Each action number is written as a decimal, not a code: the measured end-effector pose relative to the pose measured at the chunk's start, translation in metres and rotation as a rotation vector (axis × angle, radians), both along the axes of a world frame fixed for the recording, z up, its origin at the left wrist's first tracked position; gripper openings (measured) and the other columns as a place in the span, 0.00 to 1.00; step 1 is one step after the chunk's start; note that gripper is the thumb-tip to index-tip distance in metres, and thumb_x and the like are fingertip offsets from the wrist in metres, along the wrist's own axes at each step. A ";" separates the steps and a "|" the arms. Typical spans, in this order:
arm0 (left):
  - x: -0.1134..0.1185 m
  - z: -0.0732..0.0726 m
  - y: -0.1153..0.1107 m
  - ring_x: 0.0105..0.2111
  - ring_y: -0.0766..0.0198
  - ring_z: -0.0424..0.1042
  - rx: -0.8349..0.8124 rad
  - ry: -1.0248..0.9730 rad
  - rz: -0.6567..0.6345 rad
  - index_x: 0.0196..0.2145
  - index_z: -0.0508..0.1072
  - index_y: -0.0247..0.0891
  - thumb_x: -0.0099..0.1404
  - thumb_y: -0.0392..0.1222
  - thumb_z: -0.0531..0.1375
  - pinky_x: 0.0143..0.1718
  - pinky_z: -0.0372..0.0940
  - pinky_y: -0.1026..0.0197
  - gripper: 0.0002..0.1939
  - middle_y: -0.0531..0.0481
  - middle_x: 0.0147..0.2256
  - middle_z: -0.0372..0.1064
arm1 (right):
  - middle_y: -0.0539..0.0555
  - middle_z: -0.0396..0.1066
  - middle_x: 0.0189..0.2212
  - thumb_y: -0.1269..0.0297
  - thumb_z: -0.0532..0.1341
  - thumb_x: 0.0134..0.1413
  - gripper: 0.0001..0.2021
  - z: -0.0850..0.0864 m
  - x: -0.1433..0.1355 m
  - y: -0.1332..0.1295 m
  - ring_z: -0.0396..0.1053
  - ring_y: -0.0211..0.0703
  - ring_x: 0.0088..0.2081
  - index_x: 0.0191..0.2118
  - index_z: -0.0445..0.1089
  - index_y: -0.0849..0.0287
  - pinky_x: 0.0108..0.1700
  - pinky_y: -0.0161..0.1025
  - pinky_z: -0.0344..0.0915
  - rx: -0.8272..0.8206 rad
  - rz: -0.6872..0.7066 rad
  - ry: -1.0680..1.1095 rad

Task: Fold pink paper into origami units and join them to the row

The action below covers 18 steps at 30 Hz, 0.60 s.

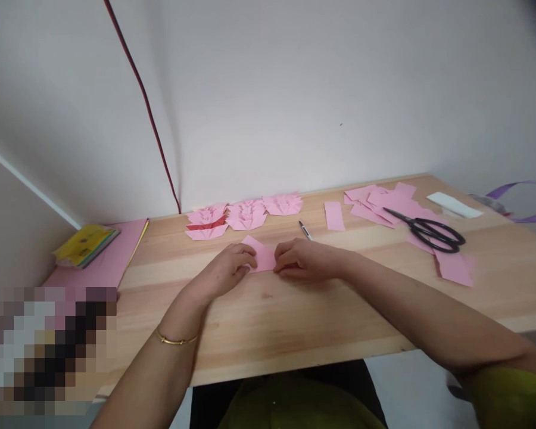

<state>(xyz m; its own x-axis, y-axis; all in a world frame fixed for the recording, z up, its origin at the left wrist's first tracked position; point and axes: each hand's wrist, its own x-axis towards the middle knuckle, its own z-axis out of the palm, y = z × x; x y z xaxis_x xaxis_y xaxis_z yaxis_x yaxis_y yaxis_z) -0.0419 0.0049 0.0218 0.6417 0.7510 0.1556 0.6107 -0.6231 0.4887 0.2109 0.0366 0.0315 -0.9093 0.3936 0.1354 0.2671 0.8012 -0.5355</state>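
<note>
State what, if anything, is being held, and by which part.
A small pink paper: left grip at its left edge, right grip at its right. Whether pinched or just pressed down, I cannot tell.

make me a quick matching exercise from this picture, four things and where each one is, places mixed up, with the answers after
Things
1. scissors
2. yellow packet
3. pink paper being handled
4. gold bracelet

Places
a. around the left forearm
b. between the left hand and the right hand
c. on loose pink pieces at the right
d. on a larger pink sheet at the left

Pairs: 1-c, 2-d, 3-b, 4-a
</note>
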 end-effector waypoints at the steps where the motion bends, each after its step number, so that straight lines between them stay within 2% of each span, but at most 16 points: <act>1: -0.001 0.000 0.000 0.49 0.59 0.65 0.001 0.004 0.012 0.39 0.74 0.40 0.59 0.28 0.53 0.51 0.62 0.54 0.15 0.44 0.46 0.68 | 0.56 0.70 0.37 0.70 0.57 0.55 0.08 0.000 0.000 0.000 0.68 0.38 0.35 0.36 0.75 0.61 0.42 0.37 0.64 -0.013 -0.013 0.004; 5: -0.002 -0.001 0.000 0.52 0.55 0.62 0.041 0.087 0.026 0.48 0.72 0.42 0.60 0.29 0.53 0.54 0.58 0.48 0.20 0.45 0.53 0.66 | 0.56 0.70 0.36 0.69 0.57 0.55 0.08 0.000 -0.001 0.001 0.68 0.38 0.34 0.33 0.74 0.62 0.41 0.36 0.64 -0.035 -0.028 0.016; 9: -0.002 -0.001 -0.002 0.54 0.53 0.59 0.069 0.180 0.017 0.54 0.68 0.44 0.61 0.29 0.52 0.54 0.57 0.46 0.24 0.48 0.57 0.62 | 0.56 0.70 0.37 0.69 0.56 0.57 0.09 -0.005 -0.004 0.002 0.68 0.39 0.36 0.37 0.73 0.61 0.42 0.37 0.64 -0.001 -0.040 0.022; 13: -0.002 -0.004 -0.003 0.56 0.53 0.56 0.073 0.207 0.047 0.54 0.67 0.45 0.62 0.30 0.51 0.56 0.54 0.45 0.24 0.49 0.58 0.61 | 0.56 0.70 0.37 0.71 0.55 0.57 0.09 -0.007 -0.007 0.002 0.69 0.39 0.36 0.37 0.73 0.60 0.42 0.37 0.64 0.000 -0.080 0.021; 18: -0.001 -0.006 -0.003 0.57 0.55 0.57 0.064 0.157 0.068 0.52 0.68 0.44 0.61 0.28 0.50 0.57 0.53 0.46 0.24 0.48 0.57 0.63 | 0.55 0.71 0.35 0.72 0.56 0.55 0.09 0.000 -0.003 0.001 0.69 0.39 0.35 0.35 0.74 0.60 0.41 0.36 0.63 -0.040 -0.072 -0.029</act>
